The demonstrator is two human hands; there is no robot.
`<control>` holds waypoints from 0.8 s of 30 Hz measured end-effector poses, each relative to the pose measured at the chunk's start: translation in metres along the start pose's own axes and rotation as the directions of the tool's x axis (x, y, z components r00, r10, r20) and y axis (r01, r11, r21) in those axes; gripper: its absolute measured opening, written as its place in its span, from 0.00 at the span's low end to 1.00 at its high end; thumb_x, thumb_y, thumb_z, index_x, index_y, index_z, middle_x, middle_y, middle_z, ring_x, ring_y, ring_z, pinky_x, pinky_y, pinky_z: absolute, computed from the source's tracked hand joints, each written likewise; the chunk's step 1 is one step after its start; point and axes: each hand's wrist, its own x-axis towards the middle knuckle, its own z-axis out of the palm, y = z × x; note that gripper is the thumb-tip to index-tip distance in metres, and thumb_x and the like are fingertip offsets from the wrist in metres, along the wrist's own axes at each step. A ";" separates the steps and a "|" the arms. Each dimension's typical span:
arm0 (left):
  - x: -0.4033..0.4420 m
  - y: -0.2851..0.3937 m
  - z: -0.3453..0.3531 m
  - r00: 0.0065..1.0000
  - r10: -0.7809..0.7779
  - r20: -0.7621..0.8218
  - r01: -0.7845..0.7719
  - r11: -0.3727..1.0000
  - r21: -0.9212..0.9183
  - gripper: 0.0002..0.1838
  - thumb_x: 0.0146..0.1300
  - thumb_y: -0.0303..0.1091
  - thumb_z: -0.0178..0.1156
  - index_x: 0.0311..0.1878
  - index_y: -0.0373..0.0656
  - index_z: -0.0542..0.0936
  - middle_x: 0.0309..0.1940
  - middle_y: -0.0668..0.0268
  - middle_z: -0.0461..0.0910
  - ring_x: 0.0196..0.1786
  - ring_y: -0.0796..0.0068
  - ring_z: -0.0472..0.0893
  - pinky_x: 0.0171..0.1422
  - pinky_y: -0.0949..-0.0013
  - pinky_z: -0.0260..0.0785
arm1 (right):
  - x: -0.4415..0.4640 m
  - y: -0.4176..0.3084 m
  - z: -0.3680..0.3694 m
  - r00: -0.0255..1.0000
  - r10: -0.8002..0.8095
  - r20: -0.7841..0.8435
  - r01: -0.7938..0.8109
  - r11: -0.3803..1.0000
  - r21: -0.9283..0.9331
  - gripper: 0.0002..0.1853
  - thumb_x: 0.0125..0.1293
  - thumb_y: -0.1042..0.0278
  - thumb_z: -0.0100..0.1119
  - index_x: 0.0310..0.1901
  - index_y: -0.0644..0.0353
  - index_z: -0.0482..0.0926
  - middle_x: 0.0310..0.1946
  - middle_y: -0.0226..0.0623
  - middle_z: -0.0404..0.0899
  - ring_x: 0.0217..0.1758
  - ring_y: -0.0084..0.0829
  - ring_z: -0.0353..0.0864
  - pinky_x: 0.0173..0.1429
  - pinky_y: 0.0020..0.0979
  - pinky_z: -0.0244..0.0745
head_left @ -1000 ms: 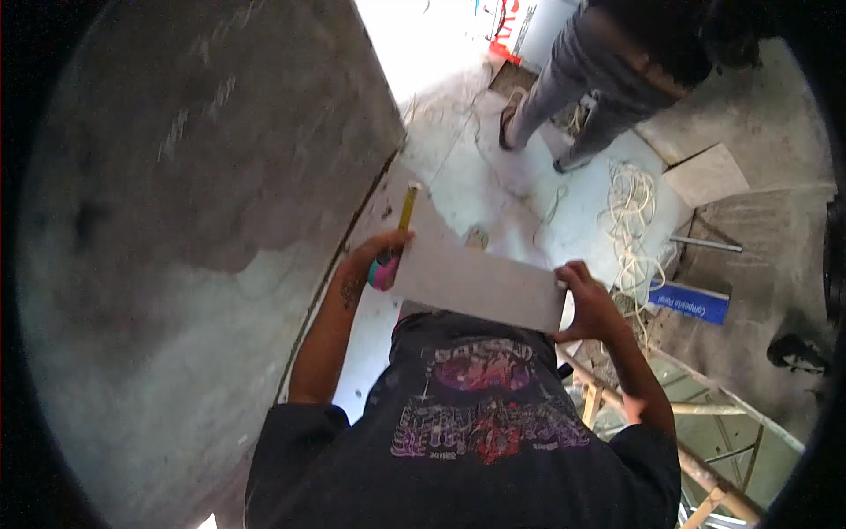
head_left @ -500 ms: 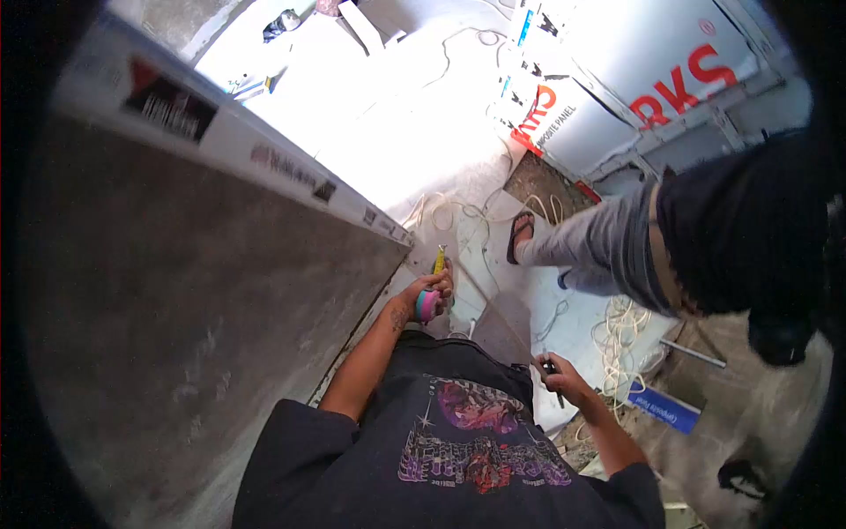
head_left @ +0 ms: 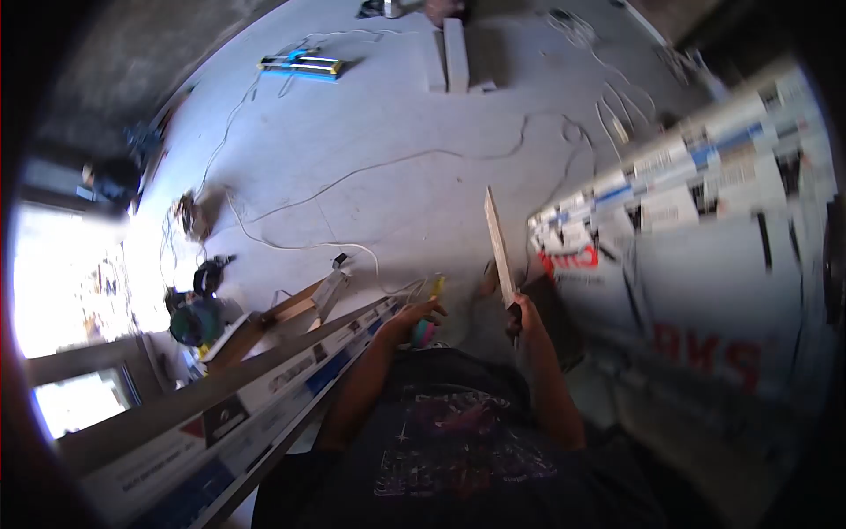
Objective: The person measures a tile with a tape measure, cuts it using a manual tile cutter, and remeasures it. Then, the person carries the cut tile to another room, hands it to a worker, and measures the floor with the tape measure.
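Low in the middle of the view, my left hand (head_left: 411,323) is closed around a pink and teal tape measure (head_left: 422,332). A short length of its yellow blade (head_left: 437,287) sticks out beyond my fingers. To the right, my right hand (head_left: 526,319) grips the lower end of a thin, light piece of board (head_left: 498,247), seen nearly edge-on and pointing up and away from me. A dark object shows beside my right fingers; it is too blurred to name.
Stacked boxed panels (head_left: 705,238) rise at the right. A long printed panel edge (head_left: 256,414) runs along the lower left. Cables (head_left: 352,179) wind over the floor, with a blue tile cutter (head_left: 301,65) and pale strips (head_left: 455,57) farther off.
The view has swung up and away across the floor, and the other person is out of sight. The board in my right hand has turned from face-on to edge-on.
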 end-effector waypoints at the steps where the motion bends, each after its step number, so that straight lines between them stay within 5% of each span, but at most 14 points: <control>1: 0.002 0.020 -0.004 0.994 0.105 -0.037 -0.109 0.988 -0.111 0.27 0.67 0.59 0.48 0.50 0.44 0.77 0.35 0.63 0.76 0.28 0.76 0.75 0.30 0.70 0.70 | 0.022 -0.027 -0.003 0.998 0.061 -0.032 -0.061 0.998 -0.018 0.17 0.60 0.47 0.57 0.33 0.52 0.70 0.18 0.25 0.64 0.15 0.18 0.61 0.16 0.22 0.53; 6: 0.022 0.071 -0.033 0.920 0.199 -0.338 -0.305 0.904 -0.300 0.27 0.69 0.58 0.46 0.55 0.44 0.74 0.33 0.66 0.76 0.25 0.76 0.74 0.27 0.73 0.67 | 0.125 -0.145 -0.032 0.953 0.294 -0.068 -0.302 0.935 -0.186 0.21 0.57 0.42 0.59 0.36 0.51 0.68 0.22 0.27 0.64 0.16 0.19 0.62 0.16 0.21 0.51; 9: 0.031 0.063 -0.062 0.904 0.082 -0.419 -0.269 0.871 -0.411 0.29 0.67 0.60 0.47 0.55 0.43 0.76 0.42 0.65 0.76 0.38 0.73 0.76 0.38 0.73 0.71 | 0.190 -0.190 -0.037 0.926 0.352 -0.137 -0.377 0.830 -0.410 0.24 0.54 0.38 0.60 0.34 0.51 0.67 0.20 0.26 0.61 0.15 0.18 0.59 0.16 0.21 0.50; 10: 0.031 0.048 -0.069 0.818 0.275 -0.505 -0.356 0.932 -0.069 0.24 0.68 0.53 0.51 0.55 0.43 0.76 0.42 0.64 0.77 0.39 0.71 0.77 0.41 0.72 0.72 | 0.204 -0.205 -0.032 0.926 0.357 -0.128 -0.376 0.824 -0.424 0.24 0.54 0.38 0.60 0.34 0.51 0.67 0.20 0.26 0.61 0.15 0.18 0.59 0.16 0.21 0.50; 12: 0.035 0.009 -0.088 0.637 0.564 -0.525 -0.340 0.817 0.466 0.18 0.62 0.38 0.59 0.55 0.44 0.76 0.42 0.61 0.79 0.43 0.67 0.79 0.46 0.69 0.72 | 0.232 -0.231 -0.015 0.930 0.296 -0.216 -0.367 0.769 -0.524 0.26 0.51 0.36 0.61 0.31 0.50 0.65 0.17 0.25 0.58 0.14 0.17 0.56 0.15 0.21 0.50; 15: 0.038 -0.052 -0.085 0.533 0.671 -0.516 -0.123 0.664 0.737 0.27 0.44 0.23 0.66 0.53 0.48 0.77 0.45 0.57 0.80 0.49 0.60 0.80 0.52 0.65 0.72 | 0.276 -0.262 0.019 0.903 0.352 -0.247 -0.429 0.761 -0.487 0.27 0.49 0.34 0.61 0.27 0.50 0.64 0.15 0.25 0.56 0.12 0.18 0.56 0.14 0.22 0.49; 16: 0.036 -0.061 -0.085 0.575 0.654 -0.492 0.019 0.590 0.807 0.26 0.43 0.27 0.66 0.51 0.53 0.78 0.42 0.63 0.81 0.43 0.59 0.82 0.45 0.64 0.75 | 0.298 -0.275 0.034 0.887 0.379 -0.262 -0.460 0.768 -0.446 0.27 0.48 0.34 0.61 0.27 0.50 0.64 0.14 0.26 0.55 0.12 0.19 0.56 0.13 0.23 0.48; 17: 0.046 -0.082 -0.083 0.583 0.568 -0.580 0.157 0.622 0.767 0.24 0.44 0.31 0.65 0.49 0.58 0.78 0.36 0.67 0.82 0.36 0.60 0.82 0.38 0.61 0.74 | 0.326 -0.283 0.039 0.830 0.482 -0.281 -0.558 0.726 -0.401 0.29 0.47 0.32 0.60 0.29 0.51 0.64 0.15 0.27 0.57 0.11 0.21 0.55 0.13 0.23 0.48; 18: 0.031 -0.031 -0.050 0.310 0.642 -0.701 0.044 0.727 0.685 0.20 0.46 0.36 0.64 0.47 0.59 0.79 0.32 0.68 0.81 0.32 0.61 0.81 0.34 0.61 0.73 | 0.348 -0.294 0.050 0.838 0.475 -0.267 -0.545 0.725 -0.421 0.29 0.47 0.32 0.60 0.29 0.51 0.64 0.15 0.27 0.57 0.11 0.21 0.55 0.13 0.23 0.48; 20: 0.035 -0.009 -0.055 0.310 0.571 -0.760 0.112 0.772 0.626 0.18 0.45 0.38 0.66 0.44 0.57 0.81 0.33 0.65 0.82 0.33 0.61 0.81 0.33 0.61 0.73 | 0.394 -0.317 0.088 0.847 0.416 -0.331 -0.523 0.762 -0.382 0.31 0.47 0.29 0.58 0.30 0.53 0.64 0.16 0.30 0.58 0.10 0.23 0.54 0.13 0.23 0.48; 21: -0.007 0.114 -0.041 0.436 0.372 -0.820 0.083 0.890 0.448 0.17 0.54 0.32 0.63 0.49 0.48 0.78 0.44 0.58 0.81 0.49 0.59 0.80 0.53 0.65 0.72 | 0.425 -0.330 0.107 0.856 0.413 -0.312 -0.512 0.766 -0.389 0.31 0.47 0.29 0.58 0.30 0.53 0.64 0.16 0.30 0.58 0.10 0.23 0.54 0.13 0.23 0.48; 22: 0.020 0.051 -0.081 0.431 0.505 -0.748 0.017 0.824 0.566 0.18 0.48 0.30 0.64 0.45 0.48 0.80 0.38 0.58 0.81 0.41 0.58 0.81 0.41 0.63 0.75 | 0.457 -0.345 0.121 0.822 0.472 -0.318 -0.567 0.727 -0.388 0.34 0.46 0.27 0.57 0.31 0.55 0.64 0.16 0.31 0.58 0.09 0.24 0.53 0.13 0.23 0.49; 24: -0.002 0.147 -0.102 0.403 0.418 -0.814 0.068 0.874 0.482 0.16 0.49 0.28 0.62 0.45 0.45 0.79 0.37 0.58 0.81 0.42 0.59 0.82 0.42 0.64 0.75 | 0.501 -0.366 0.157 0.766 0.543 -0.346 -0.643 0.655 -0.396 0.37 0.45 0.26 0.57 0.32 0.58 0.64 0.16 0.32 0.58 0.09 0.25 0.53 0.13 0.24 0.49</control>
